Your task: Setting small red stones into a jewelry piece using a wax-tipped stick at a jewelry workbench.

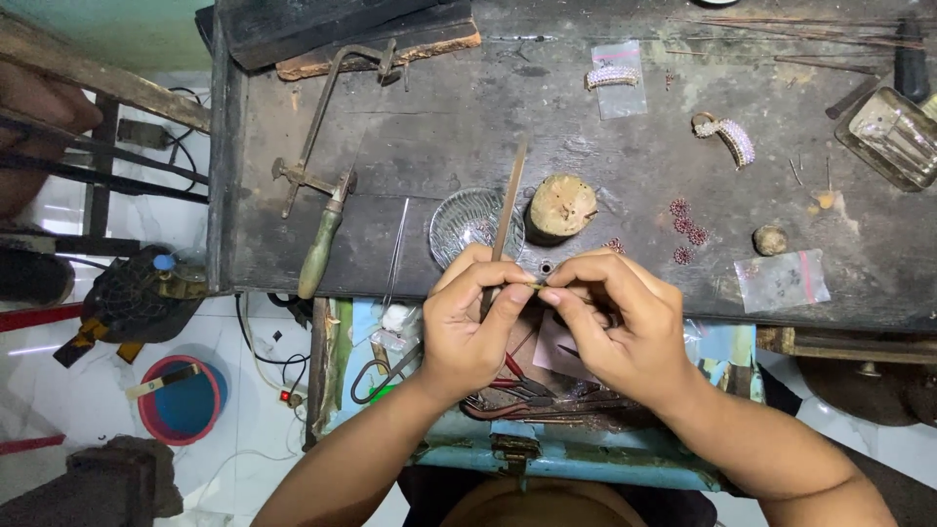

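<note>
The left hand pinches a long thin file near its lower end; the file slants up over the glass dish, beside the wooden stub. The right hand has its grip pressed together on a tiny piece, too small to make out, held against the file just off the fingertips. Both hands meet at the front edge of the dark table, above a blue drawer with red-handled pliers.
</note>
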